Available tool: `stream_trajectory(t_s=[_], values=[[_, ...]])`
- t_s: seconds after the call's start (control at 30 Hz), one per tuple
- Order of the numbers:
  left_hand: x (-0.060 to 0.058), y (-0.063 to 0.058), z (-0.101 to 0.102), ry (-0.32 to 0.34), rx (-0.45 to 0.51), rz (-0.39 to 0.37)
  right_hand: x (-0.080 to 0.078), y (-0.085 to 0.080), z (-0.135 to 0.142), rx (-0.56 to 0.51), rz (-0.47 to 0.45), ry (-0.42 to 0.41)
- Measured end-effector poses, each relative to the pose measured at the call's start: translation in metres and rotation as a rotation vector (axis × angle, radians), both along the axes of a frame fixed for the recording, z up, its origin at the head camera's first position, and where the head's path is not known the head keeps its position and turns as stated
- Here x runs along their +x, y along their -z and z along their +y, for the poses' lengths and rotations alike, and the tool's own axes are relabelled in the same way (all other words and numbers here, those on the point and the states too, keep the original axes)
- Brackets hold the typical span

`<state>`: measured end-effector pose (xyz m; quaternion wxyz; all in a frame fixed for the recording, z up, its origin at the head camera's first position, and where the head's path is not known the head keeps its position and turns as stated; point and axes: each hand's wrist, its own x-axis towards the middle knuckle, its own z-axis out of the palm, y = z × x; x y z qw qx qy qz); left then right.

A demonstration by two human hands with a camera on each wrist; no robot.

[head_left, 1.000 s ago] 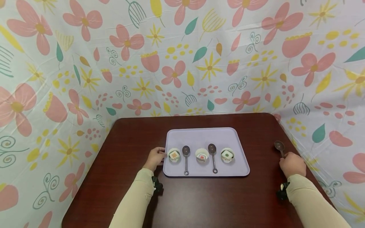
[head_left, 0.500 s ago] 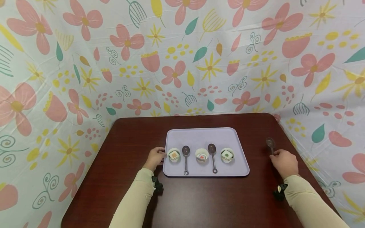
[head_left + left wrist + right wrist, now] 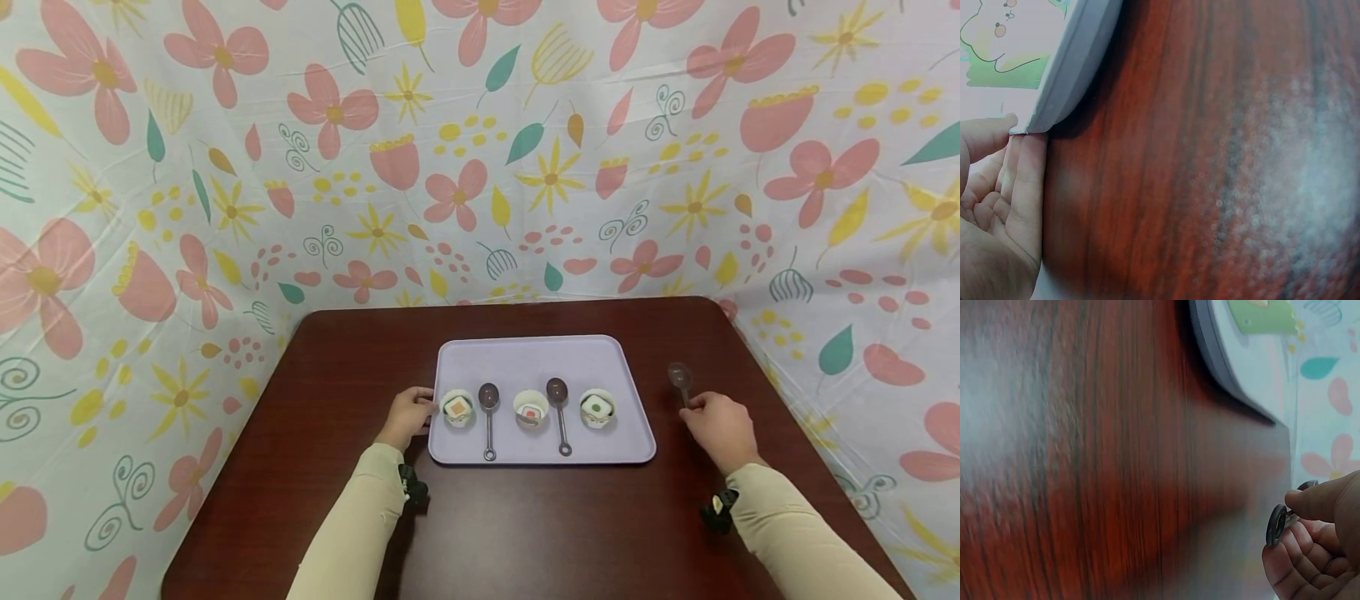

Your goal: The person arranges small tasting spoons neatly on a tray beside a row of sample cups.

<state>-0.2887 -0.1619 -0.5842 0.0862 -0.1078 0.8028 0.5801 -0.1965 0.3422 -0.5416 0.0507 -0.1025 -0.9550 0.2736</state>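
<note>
My left hand [image 3: 407, 414] holds the left rim of a pale lilac tray [image 3: 525, 360]; in the left wrist view the thumb lies over the rim [image 3: 1082, 75] and the fingers reach beneath. Three small white cups stand in a row on the tray: left [image 3: 457, 422], middle [image 3: 531, 423], right [image 3: 597, 422]. Each has a small block-like piece in it. Two dark spoons, one left [image 3: 489, 398] and one right [image 3: 557, 392], lie between them. Right of the tray my right hand [image 3: 722, 429] pinches a third dark spoon [image 3: 680, 377] by its handle, bowl pointing away; its ring end [image 3: 1270, 528] shows in the right wrist view.
The dark reddish-brown table [image 3: 360, 358] extends on all sides of the tray. A flower-patterned cloth [image 3: 457, 250] hangs behind the table and along both sides.
My right hand has moved left with the spoon, from near the table's right edge towards the tray. The left hand and the tray have stayed put.
</note>
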Motion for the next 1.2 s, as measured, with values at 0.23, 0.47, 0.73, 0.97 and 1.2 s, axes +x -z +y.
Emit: stream_trajectory(t_s=[0.23, 0.47, 0.73, 0.97, 1.2], values=[[0.000, 0.000, 0.000, -0.007, 0.007, -0.007, -0.002, 0.000, -0.014, -0.001, 0.006, -0.009], [-0.001, 0.000, -0.001, -0.004, 0.005, -0.005, -0.003, -0.001, -0.025, 0.003, 0.018, -0.028], [-0.001, 0.001, -0.001, -0.002, 0.005, -0.003, -0.005, -0.001, -0.041, 0.012, 0.016, -0.044], [0.000, -0.001, -0.001, 0.002, 0.009, -0.006, -0.008, -0.001, -0.054, -0.001, 0.006, -0.042], [0.001, -0.001, -0.001, 0.005, 0.013, -0.007, -0.010, -0.003, -0.066, -0.052, -0.052, -0.046]])
